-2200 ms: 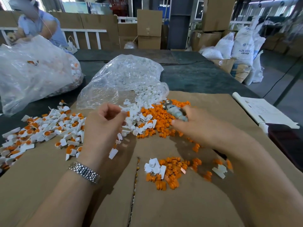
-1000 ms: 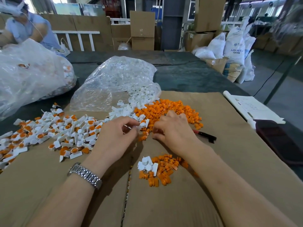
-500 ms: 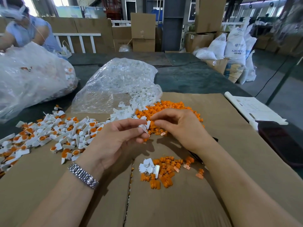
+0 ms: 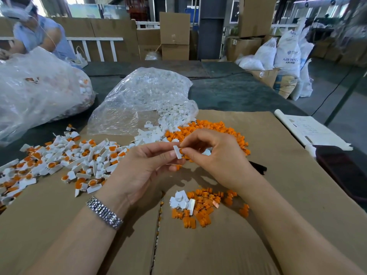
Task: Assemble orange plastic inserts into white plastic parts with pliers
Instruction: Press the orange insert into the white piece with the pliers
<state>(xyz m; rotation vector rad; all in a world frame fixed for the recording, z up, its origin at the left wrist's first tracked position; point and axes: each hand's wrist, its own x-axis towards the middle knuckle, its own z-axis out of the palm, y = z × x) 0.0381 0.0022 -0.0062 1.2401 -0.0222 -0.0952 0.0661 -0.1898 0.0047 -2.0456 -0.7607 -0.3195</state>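
We're looking at brown cardboard (image 4: 297, 195) covering a dark table (image 4: 238, 94). A rolled paper sheet (image 4: 311, 130) is lying at the right edge, just beside a dark slab (image 4: 343, 171). Across the table another person (image 4: 39, 36) is leaning over. White sacks (image 4: 288, 54) and stacked boxes (image 4: 174, 34) are sitting behind.

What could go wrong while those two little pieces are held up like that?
Both pieces are only pinched: the left hand holds the white part, the right hand presses an orange insert against it. Either could slip and vanish into the loose pile below. The pliers lie half hidden behind the right wrist, so an arm might knock them.
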